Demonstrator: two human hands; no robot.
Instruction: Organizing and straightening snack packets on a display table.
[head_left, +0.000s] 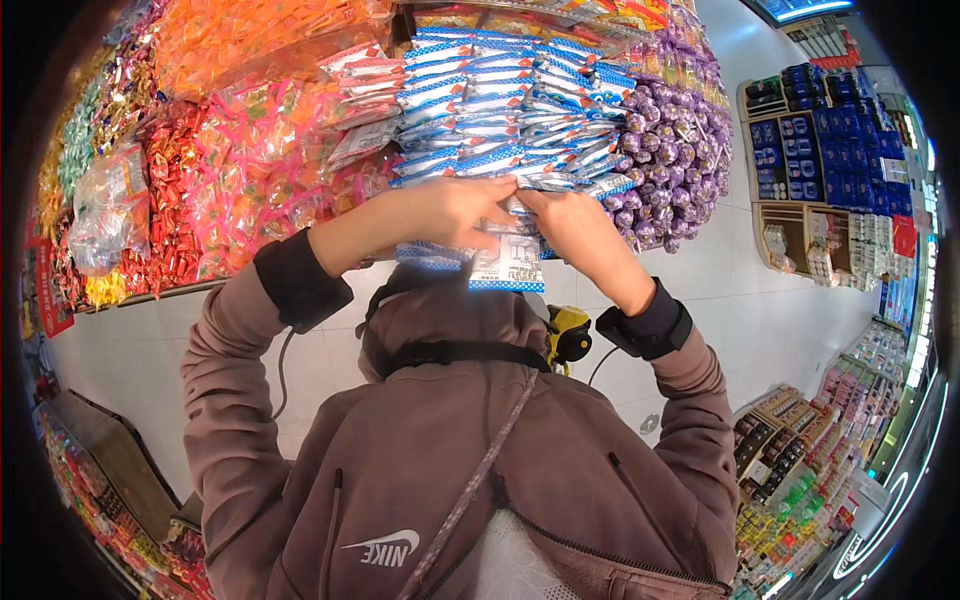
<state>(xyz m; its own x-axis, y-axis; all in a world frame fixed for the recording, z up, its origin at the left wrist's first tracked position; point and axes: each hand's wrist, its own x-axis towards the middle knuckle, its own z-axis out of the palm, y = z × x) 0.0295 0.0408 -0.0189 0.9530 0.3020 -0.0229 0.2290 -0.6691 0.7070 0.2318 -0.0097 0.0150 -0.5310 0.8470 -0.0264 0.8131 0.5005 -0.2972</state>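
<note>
Looks like packet straightening: left hand (450,212) part-curled, right hand (582,226) curled, both at the white-and-blue packet (508,265) fronting the packet pile (490,110); firm grip can't tell. Next likely calls for lining it up.

Rows of packets (490,105) are stacked in the upper centre of the frame. At their lower edge the left hand (450,212) and the right hand (580,228) are placed side by side, and a single packet (507,265) is set just below them. Wrapped balls (668,150) are heaped to the right of the rows. Sachets (265,165) are piled to the left, and farther left a bag (108,212) is laid on wrapped sweets (175,190). Across the floor (735,310), a stocked shelf (800,206) is placed at upper right and goods (785,440) are arranged at lower right.
</note>
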